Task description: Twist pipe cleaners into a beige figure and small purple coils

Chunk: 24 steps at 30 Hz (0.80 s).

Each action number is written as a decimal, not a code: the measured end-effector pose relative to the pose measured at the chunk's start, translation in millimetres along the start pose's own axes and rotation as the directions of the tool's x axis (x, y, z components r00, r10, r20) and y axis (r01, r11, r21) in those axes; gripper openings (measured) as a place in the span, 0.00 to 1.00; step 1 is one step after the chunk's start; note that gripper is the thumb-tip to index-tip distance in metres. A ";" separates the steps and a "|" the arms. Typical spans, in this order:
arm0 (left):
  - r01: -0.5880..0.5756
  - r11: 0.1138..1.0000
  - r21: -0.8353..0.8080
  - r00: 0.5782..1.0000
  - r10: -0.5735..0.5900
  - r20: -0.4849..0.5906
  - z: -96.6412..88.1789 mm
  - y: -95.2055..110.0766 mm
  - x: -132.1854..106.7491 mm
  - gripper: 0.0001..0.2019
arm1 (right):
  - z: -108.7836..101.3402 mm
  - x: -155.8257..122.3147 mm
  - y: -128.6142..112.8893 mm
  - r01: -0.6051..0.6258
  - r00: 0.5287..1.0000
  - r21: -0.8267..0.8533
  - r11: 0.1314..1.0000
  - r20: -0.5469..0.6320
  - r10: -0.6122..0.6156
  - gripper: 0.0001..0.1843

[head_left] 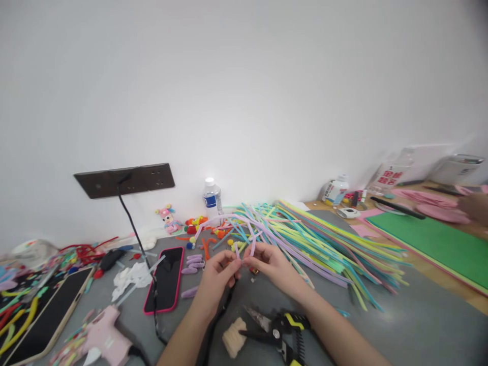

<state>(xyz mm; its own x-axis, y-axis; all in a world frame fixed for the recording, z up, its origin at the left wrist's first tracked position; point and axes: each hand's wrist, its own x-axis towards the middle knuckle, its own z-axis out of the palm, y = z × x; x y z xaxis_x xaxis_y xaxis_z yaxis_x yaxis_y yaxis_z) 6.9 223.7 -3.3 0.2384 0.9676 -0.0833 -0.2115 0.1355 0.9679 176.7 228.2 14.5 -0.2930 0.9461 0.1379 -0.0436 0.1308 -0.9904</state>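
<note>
A light purple pipe cleaner is pinched between the fingertips of both hands, its long end arching up and back over the table. My left hand is closed on a short bent part of it. Close beside, almost touching, my right hand grips it too; the exact join is hidden by the fingers. Folded purple pipe cleaner pieces lie left of my left hand. Below the hands rest black and yellow cutters and a beige bundle. Behind my right hand spreads a pile of coloured pipe cleaners.
On the left are a pink-edged phone, a pink glue gun, crumpled tissue and a hanging black cable. A water bottle stands by the wall. Rightward are green sheets and another person's hand.
</note>
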 end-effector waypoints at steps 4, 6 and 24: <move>0.032 0.999 0.005 0.998 -0.032 0.054 1.7 1.7 -2.0 0.20 | -0.4 -0.4 -2.7 -0.004 0.998 0.032 0.999 0.056 0.003 0.19; 0.040 0.999 0.019 0.996 -0.042 0.077 2.0 2.5 -2.4 0.21 | 0.0 -0.5 -4.6 -0.005 0.997 0.055 0.998 0.081 0.000 0.19; -0.163 0.892 0.422 0.964 0.053 0.259 -9.2 11.3 -3.9 0.15 | -7.1 1.3 8.5 -0.076 0.984 0.120 0.990 0.168 0.055 0.17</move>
<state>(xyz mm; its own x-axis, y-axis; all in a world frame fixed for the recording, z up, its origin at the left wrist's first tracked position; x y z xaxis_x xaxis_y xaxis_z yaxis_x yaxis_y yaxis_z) -5.2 223.4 5.8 0.4645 0.8849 0.0328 0.1720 -0.1266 0.9769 182.7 232.6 6.2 -0.4516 0.8885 0.0817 -0.1355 0.0222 -0.9905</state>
